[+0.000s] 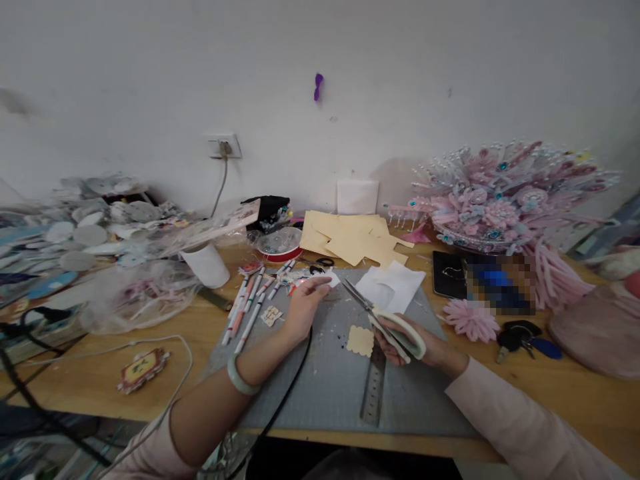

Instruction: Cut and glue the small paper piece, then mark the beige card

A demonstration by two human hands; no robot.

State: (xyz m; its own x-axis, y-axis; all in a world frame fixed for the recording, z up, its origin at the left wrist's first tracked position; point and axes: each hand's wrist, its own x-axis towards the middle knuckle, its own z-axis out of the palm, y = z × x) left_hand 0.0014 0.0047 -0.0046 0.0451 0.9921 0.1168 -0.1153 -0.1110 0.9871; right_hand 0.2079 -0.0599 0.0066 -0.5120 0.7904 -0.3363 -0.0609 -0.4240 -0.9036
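The scissors (374, 311) lie within the fingers of the right hand (434, 343), its forearm slanting in over the gray mat (320, 387); those fingers curl around the pale handles. Farther off, a small white paper (332, 279) sits at the fingertips of the left hand (304, 307), which angles forward and right, pinching it narrowly.

Taking the view's centre as the clock's middle, there are two hands: one left hand (304, 308) at six, one right hand (400, 339) between four and five. One pair of cream-handled scissors (400, 331) is at four; one small white paper piece (334, 279), one scalloped cream card (359, 341) and one steel ruler (373, 395) at five; one bangle (240, 377) at seven; one plaque (143, 371) at eight; one wall socket (218, 147) at ten. The overlapping markers (249, 305) at eight defy exact counting.
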